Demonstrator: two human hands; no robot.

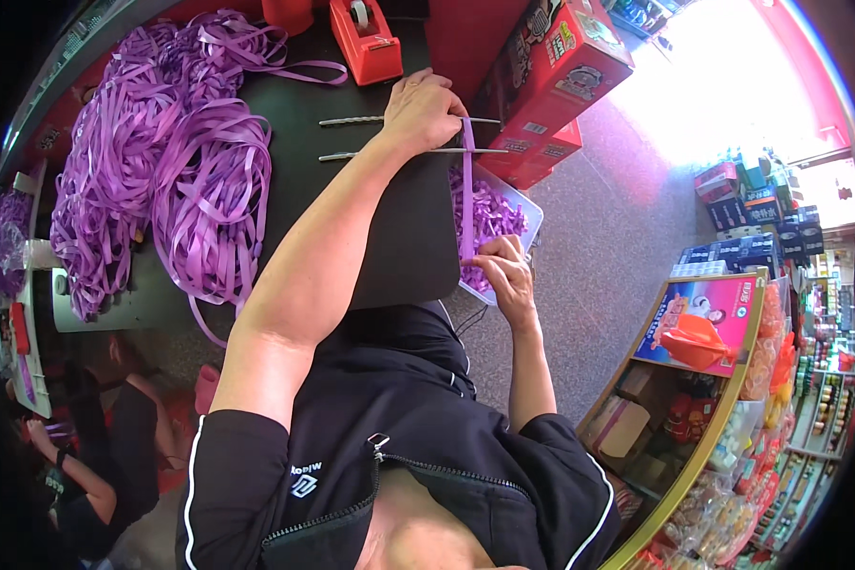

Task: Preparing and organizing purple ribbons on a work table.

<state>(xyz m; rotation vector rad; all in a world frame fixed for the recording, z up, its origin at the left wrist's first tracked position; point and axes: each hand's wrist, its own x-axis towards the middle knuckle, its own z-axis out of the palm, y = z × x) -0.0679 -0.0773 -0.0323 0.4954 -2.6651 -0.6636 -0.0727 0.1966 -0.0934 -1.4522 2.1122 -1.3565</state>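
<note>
My left hand [423, 109] rests closed over two thin metal rods [351, 121] that lie across the dark table [389, 237], pinching the top end of a purple ribbon strip [466, 190]. The strip runs straight down to my right hand [503, 271], which pinches its lower end at the table's right edge. Under my right hand stands a white tray [532, 218] filled with short purple ribbon pieces.
A big heap of loose purple ribbon [161, 161] covers the table's left side. A red tape dispenser [363, 40] stands at the back. Red cartons [551, 76] sit right of the table. A shop shelf with goods [712, 380] stands lower right; another person [104, 427] crouches lower left.
</note>
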